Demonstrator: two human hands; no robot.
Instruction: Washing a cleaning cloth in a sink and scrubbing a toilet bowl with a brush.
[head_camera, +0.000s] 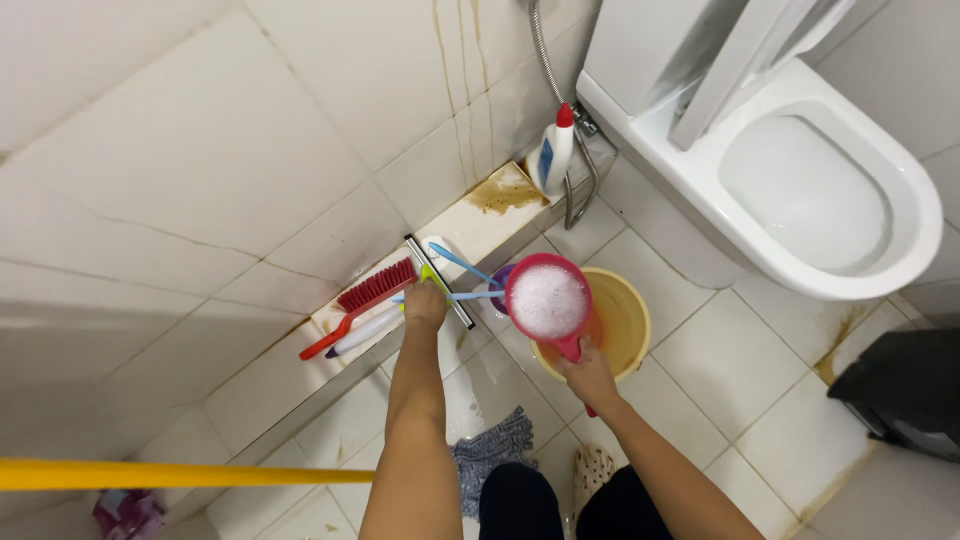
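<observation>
A foam-filled red scoop (547, 300) is held by the right hand (588, 372) over a yellow bucket (625, 322); a squeegee (438, 281) on the tiled ledge (497, 213) is gripped by the left hand (424, 303).

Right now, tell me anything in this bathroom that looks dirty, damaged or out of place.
Brown stains pool on the low tiled ledge beside the cleaner bottle, with brown streaks down the wall above. A cloth lies crumpled on the wet floor. Nothing looks broken.

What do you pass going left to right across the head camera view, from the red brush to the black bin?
Red brush → left hand on the squeegee → pink scoop of foam held by the right hand → toilet bowl → black bin.
</observation>
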